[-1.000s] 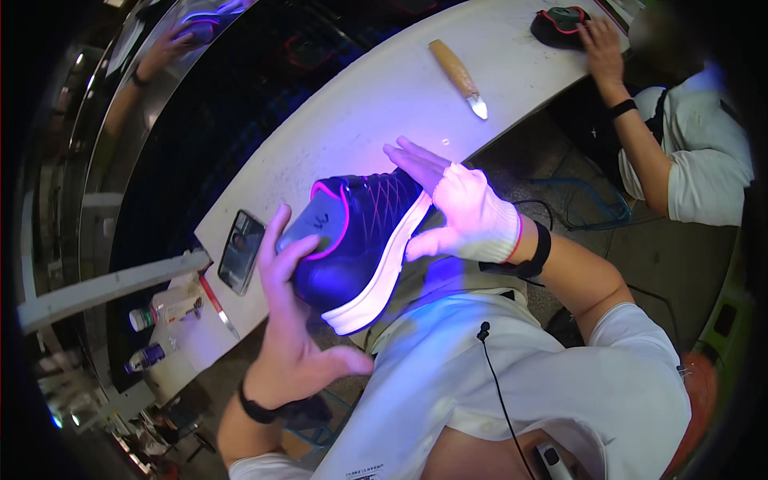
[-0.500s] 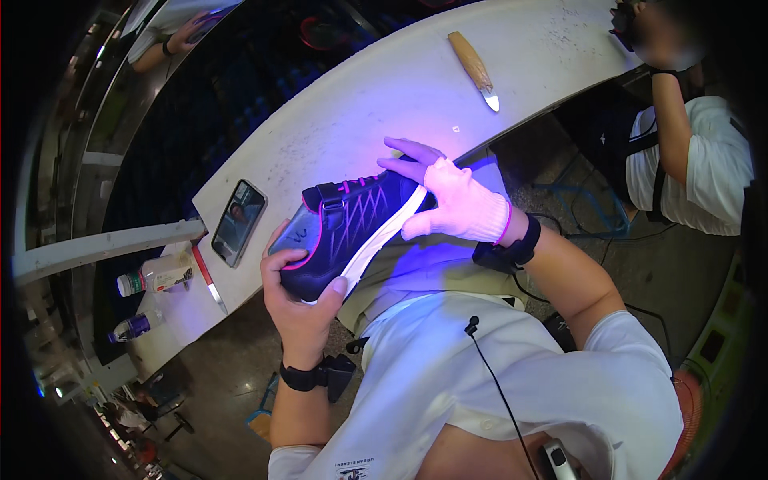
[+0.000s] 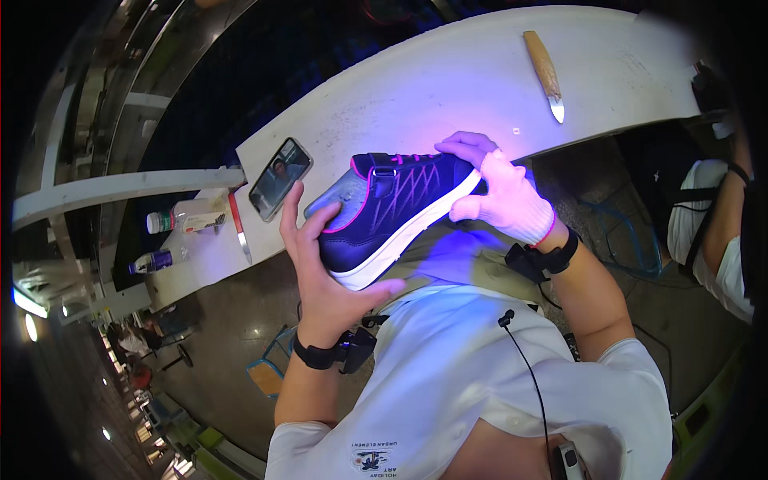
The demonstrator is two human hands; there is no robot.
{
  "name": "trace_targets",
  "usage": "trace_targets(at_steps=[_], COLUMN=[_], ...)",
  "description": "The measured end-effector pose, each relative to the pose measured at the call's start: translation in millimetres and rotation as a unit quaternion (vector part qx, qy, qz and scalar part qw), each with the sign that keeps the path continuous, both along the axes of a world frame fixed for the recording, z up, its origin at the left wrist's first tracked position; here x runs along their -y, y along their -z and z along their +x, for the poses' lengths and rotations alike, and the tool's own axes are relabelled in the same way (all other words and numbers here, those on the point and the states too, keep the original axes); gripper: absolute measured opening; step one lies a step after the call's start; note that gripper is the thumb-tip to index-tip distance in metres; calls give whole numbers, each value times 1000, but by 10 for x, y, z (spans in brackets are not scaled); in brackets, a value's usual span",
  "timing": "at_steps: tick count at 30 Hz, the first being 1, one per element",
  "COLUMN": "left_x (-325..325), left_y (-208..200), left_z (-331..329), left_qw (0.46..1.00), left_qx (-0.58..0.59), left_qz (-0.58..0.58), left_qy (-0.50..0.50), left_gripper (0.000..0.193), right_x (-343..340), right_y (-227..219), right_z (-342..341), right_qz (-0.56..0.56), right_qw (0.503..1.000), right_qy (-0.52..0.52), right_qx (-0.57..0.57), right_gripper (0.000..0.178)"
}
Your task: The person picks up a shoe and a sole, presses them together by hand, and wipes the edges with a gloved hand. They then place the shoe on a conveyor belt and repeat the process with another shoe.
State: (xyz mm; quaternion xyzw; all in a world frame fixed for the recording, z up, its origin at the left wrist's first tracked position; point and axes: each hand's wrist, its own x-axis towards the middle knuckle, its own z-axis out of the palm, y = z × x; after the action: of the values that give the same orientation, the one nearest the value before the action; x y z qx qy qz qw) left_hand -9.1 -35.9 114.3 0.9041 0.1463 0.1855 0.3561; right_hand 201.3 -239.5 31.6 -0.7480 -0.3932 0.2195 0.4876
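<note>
A dark sneaker point(image 3: 400, 204) with pink trim, a strap and a white sole is held above my lap, tilted with its toe up to the right. A grey-blue form fills its opening. My left hand point(image 3: 324, 280) cups the heel, with fingers at the collar and the thumb stretched out below the sole. My right hand point(image 3: 506, 196), in a white work glove that leaves some fingers bare, grips the toe, fingers over the top and thumb at the sole. Violet light falls on the toe and glove.
Beyond the shoe is a white table point(image 3: 352, 120). On it lie a wooden-handled knife point(image 3: 544, 70), a phone point(image 3: 280, 178) and a red-handled knife point(image 3: 239, 226). Two plastic bottles point(image 3: 192, 216) lie at the left end. Another person point(image 3: 720, 248) is at the right.
The shoe has turned flatter, its white sole side showing more. My left thumb has come off the sole and its fingers have spread. The view has shifted, moving the table items within it.
</note>
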Motion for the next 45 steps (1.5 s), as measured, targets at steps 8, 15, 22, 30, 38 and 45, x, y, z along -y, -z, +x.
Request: trace_targets(at_steps=[8, 15, 22, 30, 38, 45], left_x=[281, 452, 342, 153, -155, -397], left_y=[-68, 35, -30, 92, 259, 393], left_z=[-9, -100, -45, 7, 80, 83], left_qw=[993, 993, 993, 997, 998, 996], left_qx=[-46, -39, -76, -29, 50, 82], left_qz=[104, 88, 66, 40, 7, -45], left_qy=[-33, -72, -55, -58, -26, -1], left_gripper=[88, 90, 89, 80, 67, 71], right_x=[12, 5, -150, -280, -416, -508], right_y=[91, -60, -213, -156, -283, -276], right_z=[-29, 57, 101, 7, -152, -250], right_qz=[42, -16, 16, 6, -90, -89], right_qw=[998, 999, 975, 975, 978, 974], right_qy=[-12, -52, -83, -56, 30, 58], right_qx=[34, 6, 206, 215, 186, 198], right_gripper=[86, 90, 89, 93, 84, 87])
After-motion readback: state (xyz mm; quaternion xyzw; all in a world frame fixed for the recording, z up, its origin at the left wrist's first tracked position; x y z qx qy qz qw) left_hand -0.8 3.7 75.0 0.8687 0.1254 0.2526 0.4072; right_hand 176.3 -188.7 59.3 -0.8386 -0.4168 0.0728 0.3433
